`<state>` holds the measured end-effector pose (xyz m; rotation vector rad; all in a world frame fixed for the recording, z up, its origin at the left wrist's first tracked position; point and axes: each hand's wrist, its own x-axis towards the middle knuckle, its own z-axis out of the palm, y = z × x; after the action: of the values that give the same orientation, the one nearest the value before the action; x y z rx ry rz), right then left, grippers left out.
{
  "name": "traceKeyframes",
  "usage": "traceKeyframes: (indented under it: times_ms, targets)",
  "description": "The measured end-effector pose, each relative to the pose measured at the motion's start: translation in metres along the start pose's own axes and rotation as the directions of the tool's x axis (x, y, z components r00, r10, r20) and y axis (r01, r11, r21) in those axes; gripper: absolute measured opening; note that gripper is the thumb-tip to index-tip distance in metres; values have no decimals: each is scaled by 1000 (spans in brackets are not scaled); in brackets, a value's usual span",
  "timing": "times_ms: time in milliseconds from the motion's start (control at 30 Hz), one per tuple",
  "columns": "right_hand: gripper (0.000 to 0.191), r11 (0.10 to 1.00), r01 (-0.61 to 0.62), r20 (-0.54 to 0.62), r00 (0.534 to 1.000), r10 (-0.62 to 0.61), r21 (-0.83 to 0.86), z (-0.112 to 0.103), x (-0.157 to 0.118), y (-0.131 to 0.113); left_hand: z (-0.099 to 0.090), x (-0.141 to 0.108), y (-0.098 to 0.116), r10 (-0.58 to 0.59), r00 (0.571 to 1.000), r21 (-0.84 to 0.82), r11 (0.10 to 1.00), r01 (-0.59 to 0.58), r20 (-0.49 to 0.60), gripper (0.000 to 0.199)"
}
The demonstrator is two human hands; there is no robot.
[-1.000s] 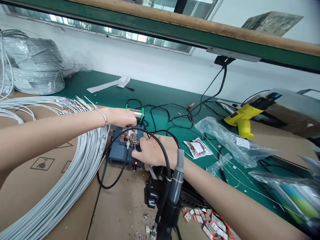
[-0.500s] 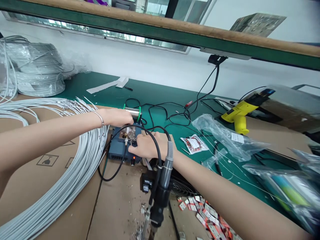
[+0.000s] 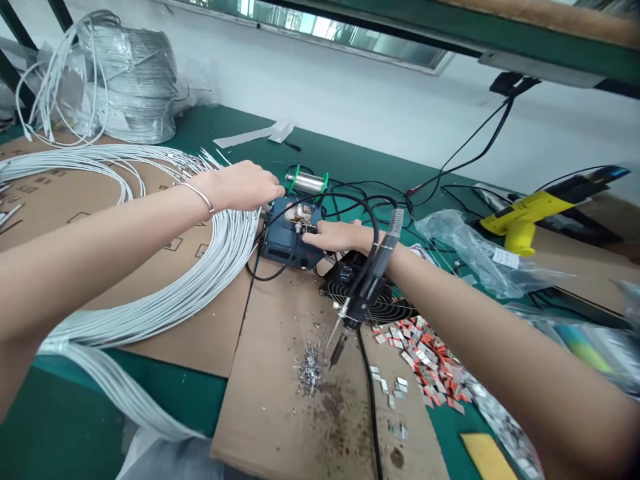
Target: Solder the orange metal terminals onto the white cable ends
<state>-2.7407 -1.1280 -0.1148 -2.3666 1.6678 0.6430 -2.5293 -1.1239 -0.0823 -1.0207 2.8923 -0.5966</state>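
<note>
A blue box-shaped device [image 3: 285, 240] with a metal mechanism on top stands on the bench, and a small red light shows on its front. My left hand [image 3: 250, 185] is at the device's upper left corner, fingers curled together; what they hold, if anything, is hidden. My right hand [image 3: 333, 235] rests against the device's right side by the mechanism, its fingers partly hidden. A spool of solder wire [image 3: 307, 183] with green rims sits behind the device. In front of my right forearm, a black soldering tool [image 3: 367, 290] on a holder points down.
A big bundle of white cables [image 3: 220, 273] curves over the cardboard at left. Orange and silver small parts [image 3: 425, 357] lie at right, near a black fan [image 3: 390, 303]. A yellow heat gun [image 3: 525, 217] and plastic bags [image 3: 470, 250] are farther right. A shelf [image 3: 450, 23] crosses above.
The view has shifted down and right, showing more of the bench front. My left hand has moved off the mechanism to the device's left corner. My right hand stays at its right side.
</note>
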Motion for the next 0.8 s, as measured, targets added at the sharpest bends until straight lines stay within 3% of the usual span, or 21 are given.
traceKeyframes:
  times_ms: [133,267,533,800]
  targets:
    - [63,999,-38,-13,999,38,-26,-2,-3,-2,20,17,-7,148,984,56,988,-143,-100,20]
    - [54,997,-69,-96,993,66,-35,-5,-8,-5,41,43,-22,302,929,-26,949,-314,-215,18]
    - [36,996,-45,-117,992,54,75,-23,-17,-3,60,72,-34,385,905,-230,879,-419,-179,22]
    - [29,988,-16,-61,998,25,153,-21,-11,8,68,91,-35,446,877,-343,807,-481,-179,25]
